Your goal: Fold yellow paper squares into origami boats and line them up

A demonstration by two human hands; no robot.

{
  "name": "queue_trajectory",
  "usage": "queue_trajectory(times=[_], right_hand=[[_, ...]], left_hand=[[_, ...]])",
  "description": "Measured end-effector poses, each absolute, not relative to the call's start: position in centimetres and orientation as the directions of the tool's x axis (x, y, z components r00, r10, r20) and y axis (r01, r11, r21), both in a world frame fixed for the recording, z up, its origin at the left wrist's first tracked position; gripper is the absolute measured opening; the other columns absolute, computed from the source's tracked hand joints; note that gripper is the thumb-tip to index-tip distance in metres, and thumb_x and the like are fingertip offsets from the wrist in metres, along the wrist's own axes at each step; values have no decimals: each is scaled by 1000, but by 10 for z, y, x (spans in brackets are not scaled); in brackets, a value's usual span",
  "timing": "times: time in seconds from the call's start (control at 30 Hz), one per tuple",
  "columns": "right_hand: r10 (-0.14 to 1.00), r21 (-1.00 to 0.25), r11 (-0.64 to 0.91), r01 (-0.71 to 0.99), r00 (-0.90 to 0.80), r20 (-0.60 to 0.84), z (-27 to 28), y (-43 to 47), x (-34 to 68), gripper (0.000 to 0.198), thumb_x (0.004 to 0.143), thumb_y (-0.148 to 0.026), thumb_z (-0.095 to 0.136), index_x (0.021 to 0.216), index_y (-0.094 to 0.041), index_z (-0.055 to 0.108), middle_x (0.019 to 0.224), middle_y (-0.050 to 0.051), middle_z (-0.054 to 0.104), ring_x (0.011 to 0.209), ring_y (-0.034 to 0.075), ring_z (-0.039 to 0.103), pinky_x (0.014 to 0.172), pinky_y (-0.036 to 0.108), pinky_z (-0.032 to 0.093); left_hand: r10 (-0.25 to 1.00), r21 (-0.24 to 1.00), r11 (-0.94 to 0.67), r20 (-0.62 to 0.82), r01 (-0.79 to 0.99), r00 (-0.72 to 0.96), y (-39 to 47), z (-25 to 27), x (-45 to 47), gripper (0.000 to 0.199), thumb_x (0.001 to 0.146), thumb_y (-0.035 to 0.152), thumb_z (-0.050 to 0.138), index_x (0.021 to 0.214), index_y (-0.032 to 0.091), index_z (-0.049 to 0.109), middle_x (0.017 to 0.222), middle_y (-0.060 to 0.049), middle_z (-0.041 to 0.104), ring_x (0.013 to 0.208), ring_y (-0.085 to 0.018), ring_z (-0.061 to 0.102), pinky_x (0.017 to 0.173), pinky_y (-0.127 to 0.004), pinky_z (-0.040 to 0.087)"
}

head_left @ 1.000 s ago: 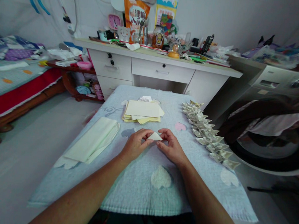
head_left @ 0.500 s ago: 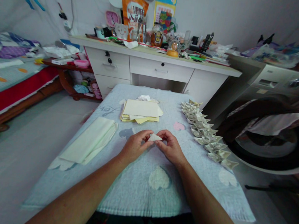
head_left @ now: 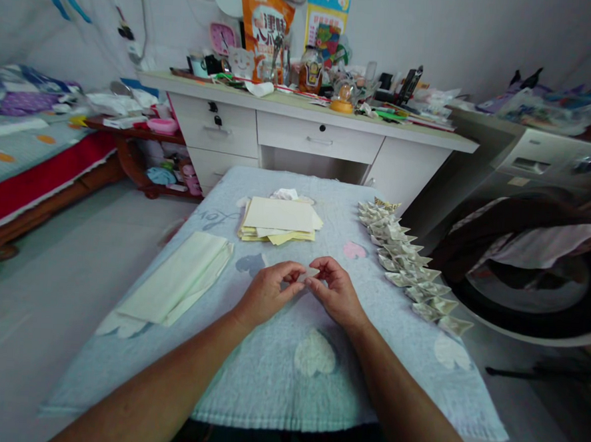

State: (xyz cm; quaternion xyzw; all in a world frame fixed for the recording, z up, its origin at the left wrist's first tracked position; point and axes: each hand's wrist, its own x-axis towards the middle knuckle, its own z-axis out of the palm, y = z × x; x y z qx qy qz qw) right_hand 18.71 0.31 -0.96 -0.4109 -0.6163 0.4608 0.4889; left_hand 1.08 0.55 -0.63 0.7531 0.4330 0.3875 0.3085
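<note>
A small folded piece of white paper [head_left: 307, 274] is pinched between my two hands over the middle of the cloth-covered table [head_left: 265, 386]. My left hand [head_left: 270, 287] grips its left side with thumb and fingertips, and my right hand [head_left: 337, 290] holds the right side the same way. Fingers hide part of the folds. Just beyond my hands lies a stack of cream and yellow paper sheets [head_left: 280, 215]. Several folded paper boats [head_left: 406, 258] stand in a close row along the right side of the table.
Folded pale green sheets [head_left: 179, 277] lie on the table's left. Crumpled white paper [head_left: 284, 193] sits behind the stack. A white desk [head_left: 320, 139] crowded with household items stands beyond, with a washing machine [head_left: 529, 162] at the right and a bed [head_left: 34, 145] at the left.
The folded paper has turned in my fingers: its wide triangular face has given way to a narrower, tilted shape. Both hands have stayed nearly in place.
</note>
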Motion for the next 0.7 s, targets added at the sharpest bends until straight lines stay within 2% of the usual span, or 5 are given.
queue_trajectory(times=[0.13, 0.4, 0.53, 0.7], right_hand=[[957, -976, 215, 22, -202, 206, -10, 2, 185, 27, 79, -34, 69, 99, -22, 54, 75, -3, 54, 69, 12, 51, 66, 24, 42], [955, -965, 254, 62, -176, 240, -7, 1, 183, 22, 80, -30, 66, 96, -22, 54, 77, -1, 57, 71, 13, 54, 69, 27, 44], [933, -927, 343, 152, -165, 319, -7, -1, 183, 17, 80, -20, 61, 97, -22, 55, 82, 0, 55, 74, 14, 53, 71, 27, 44], [870, -816, 493, 300, -161, 466, -2, -3, 180, 24, 77, -8, 53, 97, -22, 57, 88, 2, 51, 77, 14, 52, 71, 27, 45]], left_hand=[[910, 866, -373, 271, 334, 314, 5, -5, 12, 20, 80, 23, 64, 100, 20, 64, 87, 0, 70, 79, -14, 65, 75, -25, 50], [933, 935, -280, 212, 217, 291, 6, -8, 10, 22, 82, 28, 62, 102, 19, 65, 91, -3, 70, 83, -16, 65, 77, -27, 51], [938, 968, -215, 167, 130, 305, 6, -11, 12, 23, 85, 26, 58, 107, 18, 61, 94, -5, 69, 87, -16, 66, 79, -29, 53], [941, 990, -140, 132, 3, 313, 5, -11, 15, 21, 86, 22, 53, 106, 18, 58, 98, -5, 69, 85, -15, 67, 75, -27, 54]])
